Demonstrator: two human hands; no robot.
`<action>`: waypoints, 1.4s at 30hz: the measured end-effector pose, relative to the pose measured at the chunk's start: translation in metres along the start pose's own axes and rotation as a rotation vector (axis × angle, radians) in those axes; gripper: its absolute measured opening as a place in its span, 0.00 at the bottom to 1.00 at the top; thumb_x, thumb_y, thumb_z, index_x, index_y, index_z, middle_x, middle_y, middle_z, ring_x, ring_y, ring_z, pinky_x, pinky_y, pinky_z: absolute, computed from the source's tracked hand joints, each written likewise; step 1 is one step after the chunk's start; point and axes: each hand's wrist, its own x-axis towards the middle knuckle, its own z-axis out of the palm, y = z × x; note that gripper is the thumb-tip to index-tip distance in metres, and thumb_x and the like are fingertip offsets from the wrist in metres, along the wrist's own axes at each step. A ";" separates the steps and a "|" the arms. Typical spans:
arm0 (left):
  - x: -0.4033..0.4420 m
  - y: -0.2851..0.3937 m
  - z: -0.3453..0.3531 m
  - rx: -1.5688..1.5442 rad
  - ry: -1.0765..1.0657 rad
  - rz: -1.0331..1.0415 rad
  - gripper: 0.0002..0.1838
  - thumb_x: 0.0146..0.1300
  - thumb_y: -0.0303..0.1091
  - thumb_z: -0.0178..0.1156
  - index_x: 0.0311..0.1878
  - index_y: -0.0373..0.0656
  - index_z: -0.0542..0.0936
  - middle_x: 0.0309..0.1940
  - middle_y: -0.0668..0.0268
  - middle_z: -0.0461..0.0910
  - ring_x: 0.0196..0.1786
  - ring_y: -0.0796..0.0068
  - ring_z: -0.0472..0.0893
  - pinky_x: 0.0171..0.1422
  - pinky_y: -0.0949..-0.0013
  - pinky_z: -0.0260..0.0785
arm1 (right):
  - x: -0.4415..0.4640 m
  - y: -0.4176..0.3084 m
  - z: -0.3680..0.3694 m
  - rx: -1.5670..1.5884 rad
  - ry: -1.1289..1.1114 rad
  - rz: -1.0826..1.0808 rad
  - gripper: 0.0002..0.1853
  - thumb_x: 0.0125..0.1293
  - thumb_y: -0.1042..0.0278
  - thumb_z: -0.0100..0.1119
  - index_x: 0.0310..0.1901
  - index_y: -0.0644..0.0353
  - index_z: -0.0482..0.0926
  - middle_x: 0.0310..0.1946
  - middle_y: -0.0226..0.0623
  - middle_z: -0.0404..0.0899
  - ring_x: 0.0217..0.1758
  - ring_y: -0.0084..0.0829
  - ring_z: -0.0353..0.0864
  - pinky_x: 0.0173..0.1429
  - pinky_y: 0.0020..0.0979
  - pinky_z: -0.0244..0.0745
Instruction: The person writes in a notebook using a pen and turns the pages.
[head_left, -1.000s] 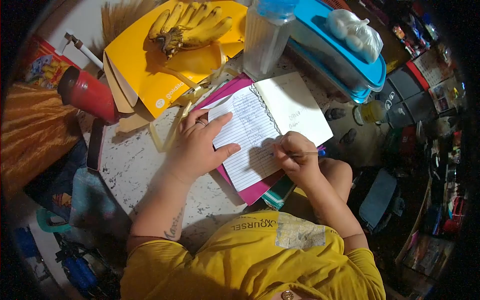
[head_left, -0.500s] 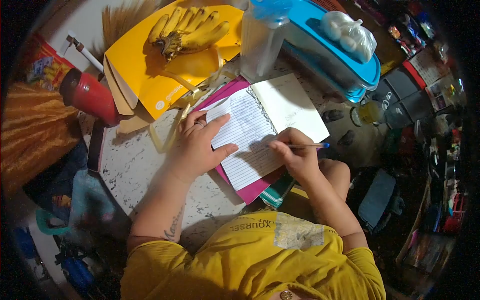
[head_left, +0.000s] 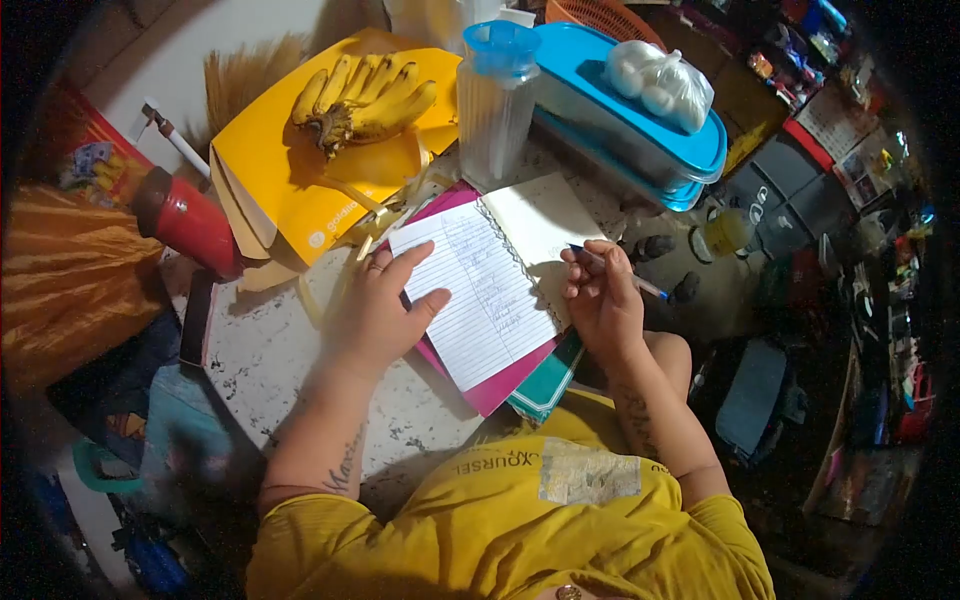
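Observation:
A spiral notebook [head_left: 465, 315] lies open on a magenta folder [head_left: 505, 385], with blue handwriting on its lined page. My left hand [head_left: 385, 305] rests with spread fingers on the left edge of that page, holding nothing. Over the notebook's right edge, my right hand [head_left: 608, 300] is turned partly palm up, its fingers closed round a pen [head_left: 650, 289]. The pen is lifted off the paper. A green book [head_left: 545, 385] shows from under the folder.
Bananas [head_left: 365, 100] sit on a yellow box [head_left: 270, 185]. Behind the notebook stand a clear pitcher [head_left: 495, 115] and a blue-lidded container [head_left: 690, 150] bearing a bag of white lumps [head_left: 660, 85]. At left are a red tumbler [head_left: 195, 225] and a phone [head_left: 196, 320].
My right hand has lifted from the lined page, moved right and turned over with the pen. My left hand stays on the page. The whole view has shifted slightly.

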 end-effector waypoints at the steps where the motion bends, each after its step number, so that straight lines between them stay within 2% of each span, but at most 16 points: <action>1: 0.000 -0.002 0.000 -0.109 0.049 -0.061 0.28 0.60 0.37 0.73 0.65 0.44 0.81 0.61 0.52 0.82 0.60 0.52 0.80 0.66 0.58 0.72 | -0.003 0.002 -0.003 0.002 -0.009 -0.004 0.19 0.83 0.50 0.51 0.60 0.57 0.76 0.54 0.47 0.82 0.47 0.28 0.78 0.50 0.31 0.75; 4: -0.001 -0.001 -0.003 -0.067 0.119 -0.176 0.24 0.63 0.38 0.70 0.62 0.44 0.83 0.59 0.56 0.83 0.53 0.56 0.84 0.59 0.60 0.76 | -0.021 0.007 0.003 -0.850 -0.063 -0.222 0.17 0.81 0.55 0.54 0.55 0.61 0.80 0.50 0.44 0.85 0.47 0.30 0.81 0.55 0.34 0.77; 6: 0.001 0.016 -0.015 -0.012 0.104 -0.209 0.22 0.65 0.40 0.69 0.61 0.48 0.83 0.59 0.60 0.83 0.53 0.57 0.85 0.60 0.60 0.78 | -0.029 0.004 0.011 -1.160 -0.432 -0.407 0.13 0.77 0.59 0.61 0.52 0.60 0.84 0.45 0.40 0.87 0.44 0.35 0.83 0.53 0.38 0.78; 8: 0.000 0.019 -0.017 0.129 0.116 -0.182 0.22 0.65 0.42 0.69 0.62 0.51 0.84 0.59 0.60 0.84 0.53 0.56 0.86 0.60 0.59 0.79 | -0.030 -0.002 0.028 -1.364 -0.736 -0.694 0.11 0.71 0.62 0.66 0.48 0.59 0.86 0.44 0.38 0.88 0.43 0.41 0.85 0.53 0.42 0.79; 9: 0.001 0.022 -0.018 0.120 0.125 -0.172 0.22 0.65 0.46 0.70 0.59 0.50 0.85 0.56 0.60 0.85 0.55 0.50 0.85 0.57 0.53 0.80 | -0.031 -0.006 0.041 -1.407 -0.775 -0.725 0.10 0.67 0.63 0.69 0.44 0.58 0.87 0.44 0.38 0.89 0.45 0.46 0.86 0.57 0.44 0.79; 12: 0.006 0.007 -0.008 0.080 0.204 -0.006 0.22 0.64 0.45 0.70 0.59 0.48 0.85 0.56 0.60 0.85 0.57 0.50 0.84 0.59 0.52 0.78 | -0.032 -0.009 0.034 -1.441 -0.758 -0.690 0.09 0.68 0.63 0.69 0.43 0.58 0.87 0.40 0.38 0.89 0.45 0.44 0.88 0.58 0.46 0.79; 14: 0.004 0.010 -0.012 0.073 0.166 0.004 0.21 0.63 0.45 0.70 0.57 0.47 0.85 0.53 0.59 0.86 0.57 0.50 0.83 0.61 0.52 0.77 | -0.031 -0.010 0.031 -1.417 -0.735 -0.671 0.08 0.67 0.64 0.70 0.41 0.58 0.87 0.36 0.39 0.88 0.43 0.43 0.88 0.58 0.44 0.79; 16: 0.005 0.014 -0.017 0.110 0.083 0.026 0.22 0.57 0.34 0.74 0.56 0.43 0.86 0.50 0.55 0.85 0.54 0.52 0.83 0.60 0.56 0.77 | -0.033 -0.013 0.026 -1.443 -0.680 -0.597 0.07 0.66 0.65 0.70 0.41 0.59 0.87 0.35 0.39 0.88 0.41 0.42 0.87 0.56 0.43 0.80; 21: 0.006 0.008 -0.015 0.068 0.089 0.058 0.20 0.57 0.33 0.74 0.54 0.44 0.87 0.44 0.57 0.86 0.51 0.52 0.83 0.60 0.56 0.76 | -0.029 -0.012 0.011 -1.427 -0.629 -0.653 0.10 0.67 0.63 0.71 0.41 0.60 0.87 0.34 0.39 0.88 0.40 0.42 0.87 0.52 0.39 0.81; 23: 0.007 0.012 -0.018 0.073 0.026 0.039 0.19 0.57 0.34 0.74 0.53 0.44 0.87 0.45 0.57 0.86 0.53 0.51 0.83 0.62 0.55 0.76 | -0.030 -0.009 -0.002 -1.293 -0.519 -0.518 0.13 0.70 0.59 0.68 0.41 0.62 0.87 0.36 0.42 0.88 0.41 0.42 0.87 0.50 0.39 0.81; 24: 0.006 0.014 -0.017 0.099 0.086 0.074 0.19 0.57 0.34 0.74 0.53 0.45 0.87 0.47 0.56 0.86 0.56 0.50 0.82 0.64 0.54 0.75 | -0.036 -0.011 -0.004 -1.078 -0.420 -0.296 0.18 0.74 0.54 0.63 0.41 0.65 0.85 0.38 0.45 0.87 0.42 0.41 0.86 0.51 0.39 0.80; 26: 0.004 0.010 -0.010 0.144 0.127 0.062 0.20 0.57 0.35 0.75 0.54 0.46 0.87 0.49 0.55 0.85 0.59 0.48 0.81 0.66 0.53 0.74 | -0.042 -0.006 0.000 -0.554 -0.116 -0.139 0.22 0.76 0.50 0.59 0.44 0.67 0.82 0.37 0.45 0.85 0.41 0.40 0.85 0.52 0.41 0.79; 30: 0.002 0.006 -0.001 0.145 0.103 -0.003 0.23 0.58 0.36 0.74 0.58 0.46 0.86 0.59 0.50 0.83 0.67 0.49 0.77 0.74 0.53 0.69 | -0.026 -0.009 -0.014 -0.265 -0.045 -0.244 0.25 0.80 0.44 0.51 0.53 0.64 0.78 0.35 0.44 0.85 0.45 0.41 0.84 0.54 0.44 0.79; 32: 0.001 0.004 -0.001 0.118 0.070 -0.019 0.22 0.59 0.36 0.73 0.58 0.45 0.86 0.61 0.49 0.82 0.70 0.50 0.76 0.76 0.54 0.68 | -0.025 -0.014 -0.011 0.027 0.102 -0.125 0.25 0.83 0.43 0.46 0.53 0.60 0.80 0.36 0.43 0.85 0.48 0.42 0.83 0.54 0.42 0.79; 37: 0.003 0.001 0.001 0.066 0.055 -0.002 0.21 0.60 0.32 0.72 0.57 0.42 0.86 0.59 0.52 0.83 0.67 0.51 0.78 0.75 0.55 0.68 | -0.018 -0.017 -0.020 0.072 0.189 -0.122 0.27 0.81 0.37 0.44 0.55 0.55 0.78 0.42 0.43 0.83 0.46 0.43 0.82 0.52 0.44 0.77; 42: 0.003 0.003 -0.003 0.029 0.059 0.010 0.19 0.61 0.34 0.71 0.56 0.44 0.87 0.57 0.58 0.85 0.64 0.55 0.80 0.70 0.57 0.72 | -0.023 -0.011 -0.009 -0.053 0.065 -0.127 0.29 0.83 0.38 0.43 0.57 0.58 0.80 0.43 0.43 0.82 0.50 0.38 0.83 0.54 0.38 0.84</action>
